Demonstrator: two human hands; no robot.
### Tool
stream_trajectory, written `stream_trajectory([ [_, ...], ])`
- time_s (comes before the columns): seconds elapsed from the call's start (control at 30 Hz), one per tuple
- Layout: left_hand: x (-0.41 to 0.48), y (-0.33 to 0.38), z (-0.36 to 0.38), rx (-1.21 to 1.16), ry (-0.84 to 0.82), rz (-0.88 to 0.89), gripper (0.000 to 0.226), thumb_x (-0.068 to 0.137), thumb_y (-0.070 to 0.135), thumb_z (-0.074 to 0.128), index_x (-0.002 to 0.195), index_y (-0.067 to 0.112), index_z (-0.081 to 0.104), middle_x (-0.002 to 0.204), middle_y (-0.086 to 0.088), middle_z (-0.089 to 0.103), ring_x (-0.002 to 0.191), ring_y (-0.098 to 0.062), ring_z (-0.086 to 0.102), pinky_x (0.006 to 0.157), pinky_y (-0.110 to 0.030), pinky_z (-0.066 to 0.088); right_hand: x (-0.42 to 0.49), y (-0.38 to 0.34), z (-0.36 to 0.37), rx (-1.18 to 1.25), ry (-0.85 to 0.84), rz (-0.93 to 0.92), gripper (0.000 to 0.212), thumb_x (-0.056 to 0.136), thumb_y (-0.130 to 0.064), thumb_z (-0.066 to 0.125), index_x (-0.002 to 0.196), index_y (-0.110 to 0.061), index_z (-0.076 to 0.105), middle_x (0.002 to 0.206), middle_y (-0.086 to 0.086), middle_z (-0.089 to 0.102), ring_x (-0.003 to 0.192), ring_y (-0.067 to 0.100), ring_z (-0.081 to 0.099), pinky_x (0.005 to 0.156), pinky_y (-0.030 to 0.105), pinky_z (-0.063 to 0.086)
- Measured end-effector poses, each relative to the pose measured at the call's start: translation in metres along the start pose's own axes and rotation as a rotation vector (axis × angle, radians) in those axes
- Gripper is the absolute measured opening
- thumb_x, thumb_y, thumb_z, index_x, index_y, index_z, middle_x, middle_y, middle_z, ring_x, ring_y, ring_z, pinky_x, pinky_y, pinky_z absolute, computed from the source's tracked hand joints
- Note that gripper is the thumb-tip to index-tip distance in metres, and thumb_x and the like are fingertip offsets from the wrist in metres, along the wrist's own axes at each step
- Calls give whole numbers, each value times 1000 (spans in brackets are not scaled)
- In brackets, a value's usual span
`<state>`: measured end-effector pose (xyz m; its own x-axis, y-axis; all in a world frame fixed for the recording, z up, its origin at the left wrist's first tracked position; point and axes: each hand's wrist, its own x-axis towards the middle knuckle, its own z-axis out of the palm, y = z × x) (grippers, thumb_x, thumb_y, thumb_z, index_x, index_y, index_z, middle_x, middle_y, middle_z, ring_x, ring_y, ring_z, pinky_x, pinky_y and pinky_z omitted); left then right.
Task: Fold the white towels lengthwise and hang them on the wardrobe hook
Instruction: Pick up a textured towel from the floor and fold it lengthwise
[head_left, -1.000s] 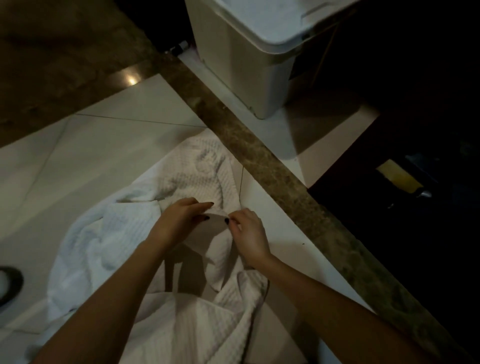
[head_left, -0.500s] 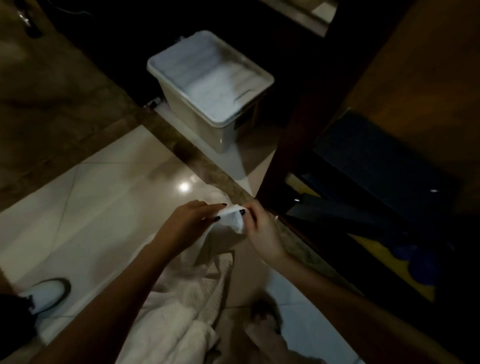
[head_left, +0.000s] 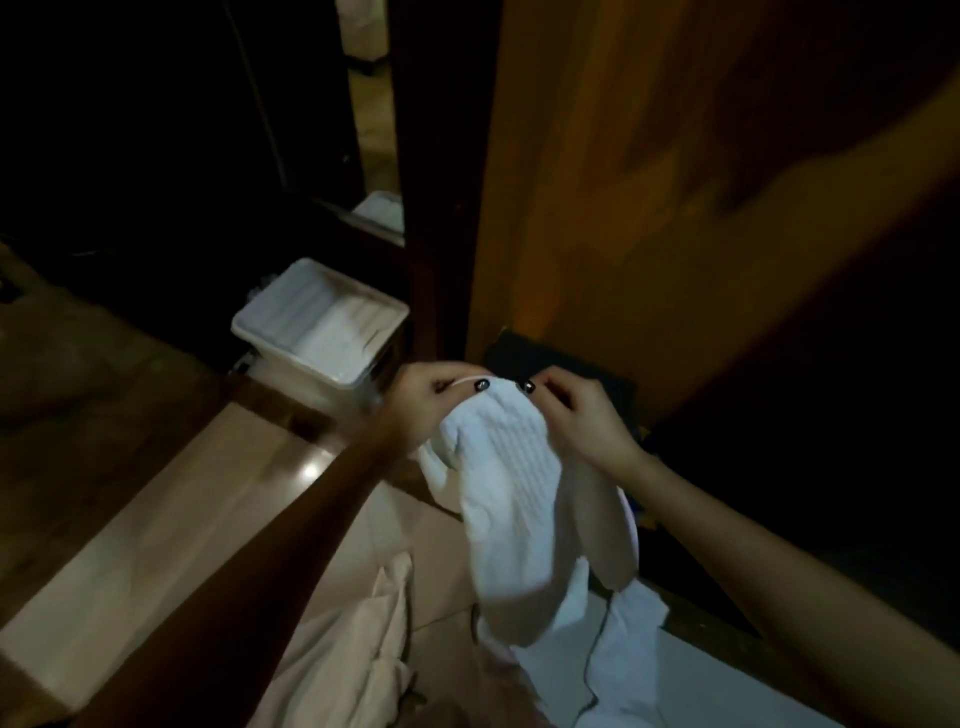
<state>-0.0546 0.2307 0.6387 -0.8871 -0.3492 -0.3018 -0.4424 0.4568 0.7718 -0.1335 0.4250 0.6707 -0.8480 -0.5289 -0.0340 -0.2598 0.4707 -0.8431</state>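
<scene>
Your left hand (head_left: 428, 397) and right hand (head_left: 584, 421) each pinch the top edge of the white towel (head_left: 511, 499), fingers and thumbs curled onto the cloth. The hands are close together in front of the wooden wardrobe panel (head_left: 675, 218). The towel hangs from your grip, its lower end reaching the pale tiled floor (head_left: 156, 519). A crumpled cloth (head_left: 353, 654), possibly another towel, lies on the floor beside your left forearm. A lidded white plastic bin (head_left: 317, 327) stands just beyond your left hand.

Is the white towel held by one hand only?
No, the left hand and the right hand each pinch the top edge of the white towel.
</scene>
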Motion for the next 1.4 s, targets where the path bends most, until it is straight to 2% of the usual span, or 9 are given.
stream_trajectory([
  [0.1,-13,111,-49,-327,-80,505,11,90,8,63,90,14,72,91,4,72,88,-1,65,80,-19,48,-20,-42,-68,-95,38,-14,18,91,-42,63,81,-28,62,75,-5,63,63,5,55,56,21,37],
  [0.3,-31,236,-64,-348,-90,726,9,89,8,63,94,7,71,91,1,69,85,3,63,78,-13,47,-69,-80,-163,-228,160,-63,39,88,-27,69,124,-23,58,115,-16,60,103,-2,56,84,16,45],
  [0.37,-38,265,-70,-347,-68,787,9,89,8,63,92,8,71,91,0,69,84,3,63,78,-13,46,-82,-82,-182,-351,148,-39,18,90,-21,64,107,-16,63,103,-11,59,94,6,56,77,23,44],
  [0.5,-44,311,-83,-419,3,831,9,89,8,64,93,10,71,88,6,68,79,9,62,72,-8,45,-105,-85,-221,-403,330,86,24,96,-25,56,75,-14,53,74,-2,53,68,14,49,60,29,37],
  [0.7,-40,340,-102,-445,100,892,7,87,8,66,88,12,71,85,8,69,76,7,62,67,-8,45,-128,-123,-284,-307,519,-220,34,93,-8,61,124,-19,64,115,-14,65,108,-2,60,93,16,46],
  [0.87,-31,357,-96,-481,159,905,7,88,7,65,90,12,70,86,6,69,76,6,63,69,-9,47,-137,-143,-329,-348,468,-275,34,92,-11,64,124,-23,64,114,-22,63,106,-16,55,89,5,41],
  [1.03,-27,375,-81,-515,159,891,14,88,11,66,84,23,71,83,9,69,75,3,63,66,-11,48,-146,-125,-359,-535,413,-43,10,93,-22,62,99,-23,69,81,-14,63,79,-3,58,70,25,43],
  [1.13,-21,377,-81,-480,164,888,20,89,12,65,81,30,71,83,12,70,75,4,63,64,-9,47,-149,-117,-373,-490,430,-24,22,93,-15,60,113,-20,69,106,-7,68,100,5,60,85,26,49],
  [1.4,-29,397,-89,-267,-51,840,52,91,8,60,137,26,42,67,-3,56,61,-10,55,59,-16,46,-113,-193,-395,-225,589,-275,25,93,-9,60,110,-21,73,109,-11,69,106,-3,60,95,18,44],
])
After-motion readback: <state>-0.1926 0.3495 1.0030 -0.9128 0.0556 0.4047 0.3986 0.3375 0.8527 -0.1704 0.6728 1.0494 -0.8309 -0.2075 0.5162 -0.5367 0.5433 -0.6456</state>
